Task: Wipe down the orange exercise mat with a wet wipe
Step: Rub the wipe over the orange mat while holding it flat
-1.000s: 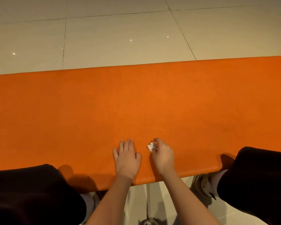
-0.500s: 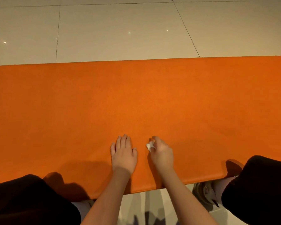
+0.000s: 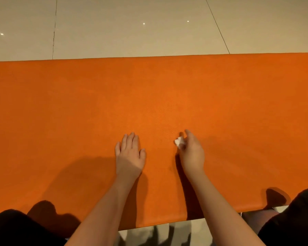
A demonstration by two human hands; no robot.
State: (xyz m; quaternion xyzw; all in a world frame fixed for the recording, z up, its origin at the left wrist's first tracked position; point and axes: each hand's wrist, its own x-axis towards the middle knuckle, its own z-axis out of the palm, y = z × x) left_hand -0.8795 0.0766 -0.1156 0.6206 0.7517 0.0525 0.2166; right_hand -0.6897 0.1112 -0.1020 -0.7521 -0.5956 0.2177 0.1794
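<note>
The orange exercise mat point(image 3: 167, 96) lies flat across the whole width of the view on a pale tiled floor. My left hand point(image 3: 130, 154) rests palm down on the mat with straight fingers, a little left of centre. Just to its right, my right hand point(image 3: 191, 151) holds a small crumpled white wet wipe point(image 3: 179, 141) in curled fingers, the wipe sticking out on the hand's left side and touching the mat. Both forearms reach in from the near edge.
Beige floor tiles point(image 3: 132, 29) with dark grout lines lie beyond the mat's far edge. My knees in dark clothing sit at the bottom left point(image 3: 16, 229) and bottom right point(image 3: 295, 219), at the mat's near edge.
Both hands have moved forward onto the mat, farther from the near edge. The right hand keeps hold of the wipe throughout.
</note>
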